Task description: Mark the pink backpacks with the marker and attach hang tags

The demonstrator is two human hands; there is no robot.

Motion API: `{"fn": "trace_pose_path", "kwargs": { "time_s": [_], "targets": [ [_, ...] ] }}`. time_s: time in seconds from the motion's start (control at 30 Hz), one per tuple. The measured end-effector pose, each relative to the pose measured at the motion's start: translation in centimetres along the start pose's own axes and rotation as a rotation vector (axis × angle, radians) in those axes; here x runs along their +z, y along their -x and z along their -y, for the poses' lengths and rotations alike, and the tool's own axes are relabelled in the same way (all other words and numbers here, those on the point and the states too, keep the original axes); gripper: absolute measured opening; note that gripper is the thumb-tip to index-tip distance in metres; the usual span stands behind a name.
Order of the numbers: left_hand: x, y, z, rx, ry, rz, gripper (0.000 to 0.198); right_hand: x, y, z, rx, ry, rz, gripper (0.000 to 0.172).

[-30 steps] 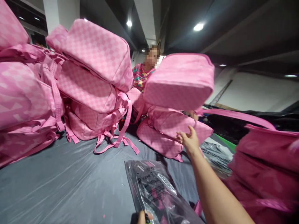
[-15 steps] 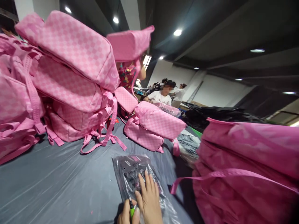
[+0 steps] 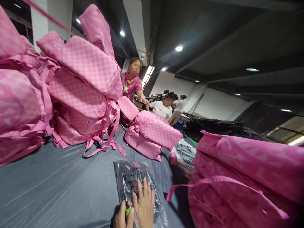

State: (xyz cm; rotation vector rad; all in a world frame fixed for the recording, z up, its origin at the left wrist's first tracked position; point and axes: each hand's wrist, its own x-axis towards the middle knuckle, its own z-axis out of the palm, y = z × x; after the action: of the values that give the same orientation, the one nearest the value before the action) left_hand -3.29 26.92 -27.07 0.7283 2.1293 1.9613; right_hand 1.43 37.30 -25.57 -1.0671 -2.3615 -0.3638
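Observation:
A clear plastic bag (image 3: 120, 177) with black print lies on the grey-covered table, and dark contents with a little pink show through it. My right hand (image 3: 145, 202) is flat on the bag, palm down, fingers stretched forward. Close beside its thumb, at the bag's near left edge, my left hand (image 3: 122, 217) is closed around a small tool (image 3: 127, 209) with a green body, black collar and thin pale tip. The tool's lower part is hidden by the fingers, and its exact kind cannot be made out.
Pink checkered backpacks (image 3: 78, 85) are piled at the left, straps hanging onto the table (image 3: 59, 183). Smaller pink bags (image 3: 159, 126) sit ahead. A large pink backpack (image 3: 237, 177) stands close on the right. Behind are a person in a patterned shirt (image 3: 130, 87) and another in white (image 3: 161, 109).
A pink bag held up by the person behind is now above the pile, farther left. That person's arm now reaches down. My hands keep their places on the plastic bag; the view has shifted slightly.

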Motion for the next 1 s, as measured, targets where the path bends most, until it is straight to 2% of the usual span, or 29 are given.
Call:
{"fn": "trace_pose_path", "kwargs": {
  "time_s": [0.1,0.23,0.4,0.53,0.63,0.7,0.77,0.87,0.93,1.0],
  "targets": [
    [-1.3,-0.3,0.1,-0.012,0.062,0.068,0.046,-0.9,-0.2,1.2,0.06,0.008,0.007,0.053],
    [-3.2,-0.9,-0.3,-0.035,0.102,0.184,0.042,-2.3,-0.5,2.4,0.09,-0.012,0.021,0.05],
    [-4.3,-1.5,-1.1,-0.035,0.097,0.313,0.04,-3.4,-0.6,3.2,0.114,-0.039,0.053,0.053],
    [-4.5,-1.6,-1.3,-0.026,0.083,0.317,0.039,-4.1,-0.8,3.6,0.141,-0.085,0.14,0.054],
    [-4.6,-1.8,-1.5,-0.019,0.11,0.305,0.038,-5.3,-1.9,3.7,0.176,-0.157,0.219,0.054],
    [-4.9,-2.1,-1.7,-0.026,0.152,0.29,0.038,-6.7,-2.8,3.7,0.211,-0.24,0.285,0.055],
    [-5.4,-2.5,-2.3,-0.072,0.232,0.275,0.039,-8.8,-3.0,3.8,0.237,-0.322,0.27,0.057],
    [-6.9,-3.0,-4.0,-0.299,0.467,0.27,0.048,-12.4,0.1,3.8,0.149,-0.395,0.083,0.053],
    [-8.7,-2.9,-5.8,-0.454,0.627,0.263,0.058,-14.2,4.5,3.9,0.041,-0.44,0.002,0.045],
    [-11.2,-2.0,-8.0,-0.575,0.781,0.274,0.063,-15.2,9.9,4.3,0.026,-0.475,-0.047,0.044]
  ]
}}
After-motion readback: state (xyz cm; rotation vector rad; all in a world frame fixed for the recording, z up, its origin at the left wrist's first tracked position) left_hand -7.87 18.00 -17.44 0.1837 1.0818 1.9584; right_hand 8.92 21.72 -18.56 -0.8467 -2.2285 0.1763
